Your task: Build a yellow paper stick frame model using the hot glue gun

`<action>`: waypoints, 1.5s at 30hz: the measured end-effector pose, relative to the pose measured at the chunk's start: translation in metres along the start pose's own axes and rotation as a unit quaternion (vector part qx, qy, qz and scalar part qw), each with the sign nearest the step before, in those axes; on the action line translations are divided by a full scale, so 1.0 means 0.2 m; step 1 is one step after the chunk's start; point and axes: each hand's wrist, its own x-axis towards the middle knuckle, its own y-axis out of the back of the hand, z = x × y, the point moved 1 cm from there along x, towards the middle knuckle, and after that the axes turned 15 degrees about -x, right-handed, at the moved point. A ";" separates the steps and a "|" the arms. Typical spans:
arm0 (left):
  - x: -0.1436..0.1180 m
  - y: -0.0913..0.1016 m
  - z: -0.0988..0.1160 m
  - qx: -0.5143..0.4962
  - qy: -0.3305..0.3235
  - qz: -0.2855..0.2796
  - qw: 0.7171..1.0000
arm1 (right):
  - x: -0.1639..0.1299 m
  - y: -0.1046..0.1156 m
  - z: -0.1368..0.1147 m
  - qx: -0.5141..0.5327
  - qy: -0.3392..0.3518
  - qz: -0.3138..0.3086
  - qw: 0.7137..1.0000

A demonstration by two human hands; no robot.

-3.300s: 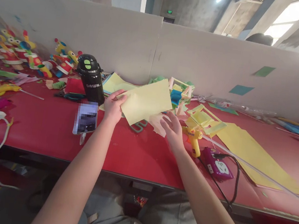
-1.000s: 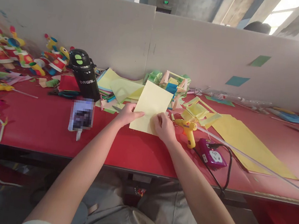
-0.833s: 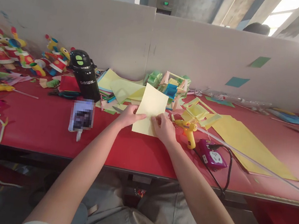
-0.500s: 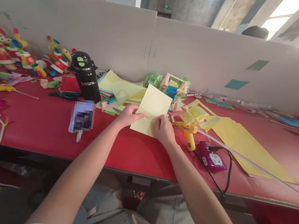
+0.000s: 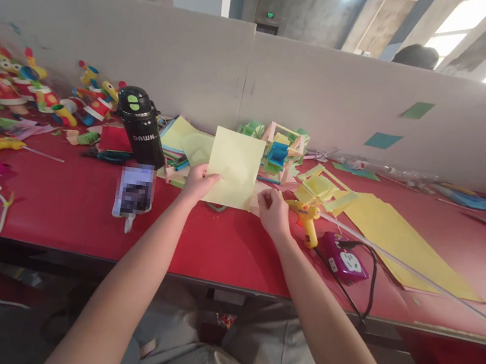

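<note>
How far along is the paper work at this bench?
Done: finished paper figures line the back left, and a stick-and-paper frame stands mid-table. In hand: the left hand holds a pale yellow sheet lifted off the table; the right hand is at its lower corner. Left: the sheet shows no cuts or glue; the glue gun lies untouched.

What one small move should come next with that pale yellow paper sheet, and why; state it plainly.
Probably lay the pale yellow paper sheet flat on the red table. The left hand alone pinches its lower left edge and holds it raised, while the right hand sits at the lower right corner, its grip unclear. Flat support would make pressing a crease easier.
</note>
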 end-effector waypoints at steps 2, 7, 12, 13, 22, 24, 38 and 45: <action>0.01 0.01 0.00 0.008 -0.009 0.012 1.000 | 0.00 0.00 0.00 0.015 0.006 0.007 1.000; -0.01 0.00 0.04 -0.014 0.009 0.002 1.000 | 0.01 -0.01 0.00 0.053 0.007 0.028 0.998; -0.06 -0.04 0.09 -0.043 0.056 -0.059 0.996 | 0.02 0.00 -0.03 0.217 -0.057 -0.017 0.974; -0.07 -0.04 0.09 -0.044 0.067 -0.074 0.994 | 0.01 0.00 -0.03 0.246 -0.064 -0.038 0.966; -0.09 -0.06 0.08 -0.026 0.090 -0.083 0.992 | 0.00 0.01 -0.06 0.352 -0.125 -0.116 0.921; -0.09 -0.06 0.08 -0.023 0.091 -0.101 0.990 | 0.00 0.01 -0.05 0.355 -0.141 -0.118 0.917; -0.11 -0.13 0.05 -0.217 0.234 -0.159 0.934 | -0.02 0.01 -0.07 0.074 0.231 -0.071 0.968; -0.09 -0.12 0.05 -0.136 0.172 -0.009 0.976 | -0.06 0.06 -0.13 -0.044 0.298 -0.146 0.942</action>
